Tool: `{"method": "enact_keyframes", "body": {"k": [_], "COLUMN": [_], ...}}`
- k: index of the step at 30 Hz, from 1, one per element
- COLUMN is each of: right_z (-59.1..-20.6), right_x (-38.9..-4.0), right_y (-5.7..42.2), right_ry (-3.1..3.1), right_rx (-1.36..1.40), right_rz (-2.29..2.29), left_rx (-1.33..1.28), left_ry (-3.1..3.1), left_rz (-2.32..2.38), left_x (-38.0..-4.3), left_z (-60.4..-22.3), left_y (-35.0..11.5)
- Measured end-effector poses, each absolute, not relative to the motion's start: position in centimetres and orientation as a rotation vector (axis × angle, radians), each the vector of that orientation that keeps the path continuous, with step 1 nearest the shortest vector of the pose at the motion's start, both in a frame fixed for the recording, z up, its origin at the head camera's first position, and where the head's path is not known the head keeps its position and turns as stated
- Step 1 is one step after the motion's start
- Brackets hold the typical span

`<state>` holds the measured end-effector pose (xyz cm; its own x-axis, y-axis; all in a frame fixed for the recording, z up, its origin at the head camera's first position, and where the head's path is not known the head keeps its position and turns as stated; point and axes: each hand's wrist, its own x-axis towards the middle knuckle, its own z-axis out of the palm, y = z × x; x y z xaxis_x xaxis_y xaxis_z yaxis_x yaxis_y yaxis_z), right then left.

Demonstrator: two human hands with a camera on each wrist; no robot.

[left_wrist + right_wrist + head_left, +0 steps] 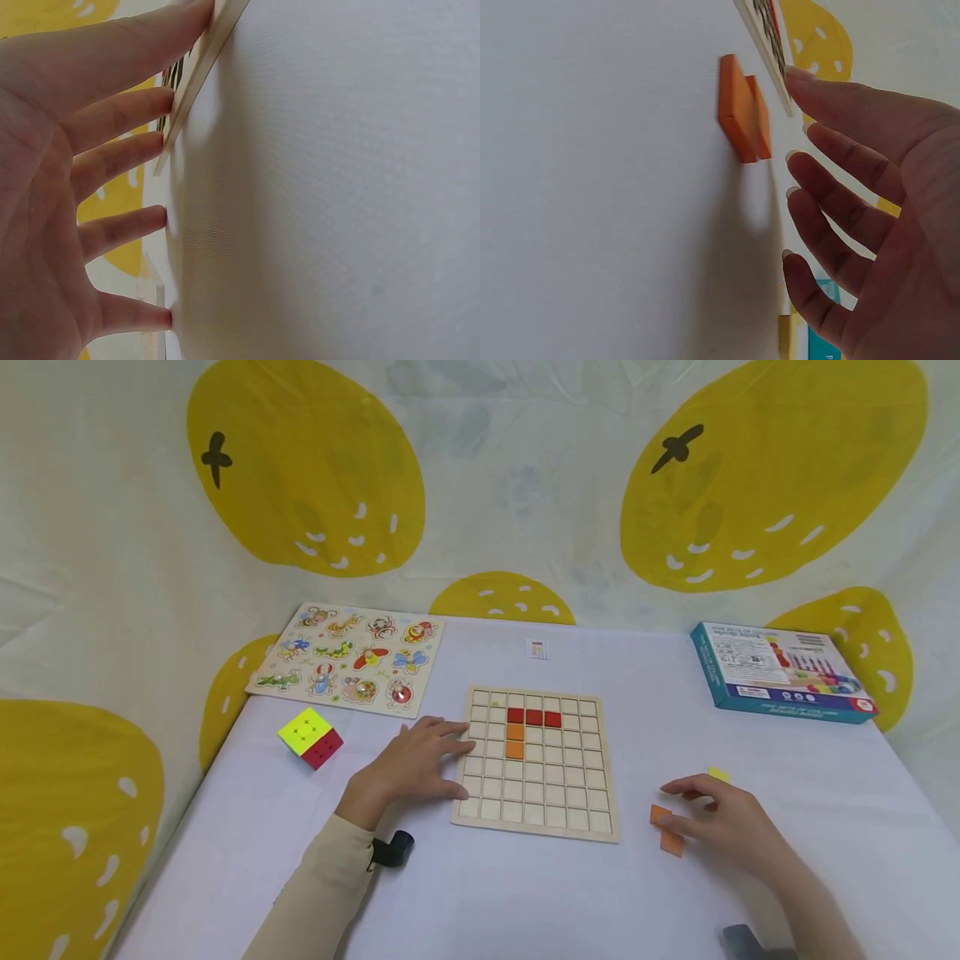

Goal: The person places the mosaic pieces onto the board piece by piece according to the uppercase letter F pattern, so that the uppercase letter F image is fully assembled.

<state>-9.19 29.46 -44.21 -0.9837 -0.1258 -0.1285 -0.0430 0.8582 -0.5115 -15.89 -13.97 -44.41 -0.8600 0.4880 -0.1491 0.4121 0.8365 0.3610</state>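
Orange pieces (672, 845) lie on the white tablecloth (525, 902) to the right of a wooden grid board (536, 834), just beside the thumb of the right hand (731, 827), much the nearer of the two. Their long axis, as we see it, runs mostly fore and aft, the far end slanting toward the board; we cannot tell whether they are joined. The right hand's fingers are loosely bent around nothing, and the right wrist view shows us a gap to the orange. Across the table, the left hand (416, 762) spreads its fingers against the board's left edge, gripping nothing. A yellow block (718, 773) shows beyond the right hand. On the teal-edged box (817, 689) at back right, we make out a headline seemingly beginning "FIVE SETS OF"; its finer print, and that on a small card (537, 649) behind the board, escapes us.
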Motion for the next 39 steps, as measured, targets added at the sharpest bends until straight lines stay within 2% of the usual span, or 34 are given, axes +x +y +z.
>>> {"method": "enact_keyframes", "body": {"k": [9,39], "right_z": [-45.4,-45.2], "right_x": [-9.0,-10.7], "right_y": [28.9,27.9], "right_ry": [2.857,2.92], "right_rx": [-0.096,-0.133], "right_rz": [-0.713,-0.773], "left_rx": [0.681,0.683], "left_ry": [2.776,2.784], "left_rz": [0.493,0.476], "left_x": [-15.9,-15.7], "left_z": [-44.1,-44.3], "left_y": [-14.0,-13.9]}}
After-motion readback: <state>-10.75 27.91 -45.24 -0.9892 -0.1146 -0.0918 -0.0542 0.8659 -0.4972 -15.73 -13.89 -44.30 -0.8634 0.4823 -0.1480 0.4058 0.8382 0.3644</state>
